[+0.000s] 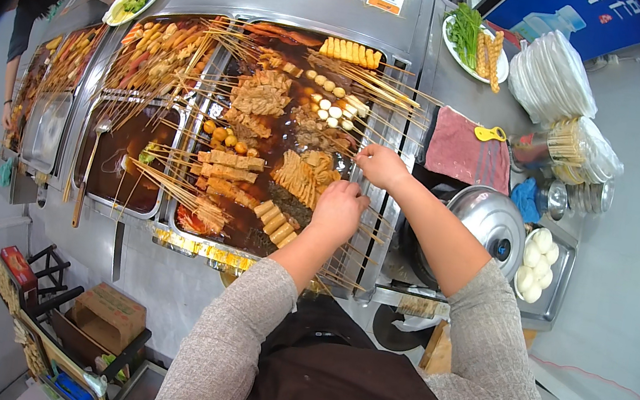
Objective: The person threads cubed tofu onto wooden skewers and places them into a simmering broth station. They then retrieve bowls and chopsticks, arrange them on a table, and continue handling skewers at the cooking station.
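Note:
My right hand (383, 166) is at the right rim of a steel pan of dark broth (264, 172), its thumb and fingers pinched on what looks like a bamboo skewer. Just below it, my left hand (339, 206) hangs over the skewer ends with curled fingers; whatever its fingertips touch is hidden. Left of my left hand lie folded tofu-skin skewers (302, 175). Above them are white balls (329, 112) and a pile of folded brown sheets (261, 92). Rolled skewers (275, 224) rest near the pan's front, and round brown balls (229, 137) sit toward its left.
A lidded pot (476, 225) and a bowl of peeled eggs (535, 265) stand to the right, below a red cloth (466, 148). Left are a ladle (88, 169) in a broth pan and another skewer-filled pan (161, 55). A person's arm (11, 82) reaches in at far left.

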The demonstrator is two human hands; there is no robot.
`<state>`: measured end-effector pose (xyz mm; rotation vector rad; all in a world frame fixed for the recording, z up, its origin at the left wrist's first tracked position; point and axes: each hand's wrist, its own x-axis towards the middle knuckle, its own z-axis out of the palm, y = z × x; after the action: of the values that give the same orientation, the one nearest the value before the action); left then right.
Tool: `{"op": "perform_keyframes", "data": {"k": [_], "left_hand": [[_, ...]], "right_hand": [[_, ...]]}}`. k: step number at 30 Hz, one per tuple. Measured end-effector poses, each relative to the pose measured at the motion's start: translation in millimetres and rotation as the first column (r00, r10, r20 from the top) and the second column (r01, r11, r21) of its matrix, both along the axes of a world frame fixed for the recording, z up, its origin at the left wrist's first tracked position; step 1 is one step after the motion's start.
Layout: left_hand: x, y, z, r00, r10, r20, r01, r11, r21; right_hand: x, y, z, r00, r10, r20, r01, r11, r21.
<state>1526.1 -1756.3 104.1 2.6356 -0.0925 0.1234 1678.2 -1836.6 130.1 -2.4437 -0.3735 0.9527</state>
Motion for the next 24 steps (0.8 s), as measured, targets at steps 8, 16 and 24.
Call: {"op": "perform_keyframes", "data": {"k": [8,16,24], "left_hand": [[1,1,4,1.0,-0.001,-0.013,0.001,1.0,-0.006],[4,-3,2,0.999,0.034,0.017,-0.035,0.999,0.007],[13,-8,4,0.999,0.044,-0.006,-0.044,0.998,0.042]], "right_hand": [[-20,-34,19,0.982,-0.156,-0.103,0.172,0.97,0.175],[-44,-56,20,0.976,0.05,0.213,-0.056,0.998,0.023],[-37,-40,13,0.957,0.089,0.275,-0.065,0.993,-0.096]]}}
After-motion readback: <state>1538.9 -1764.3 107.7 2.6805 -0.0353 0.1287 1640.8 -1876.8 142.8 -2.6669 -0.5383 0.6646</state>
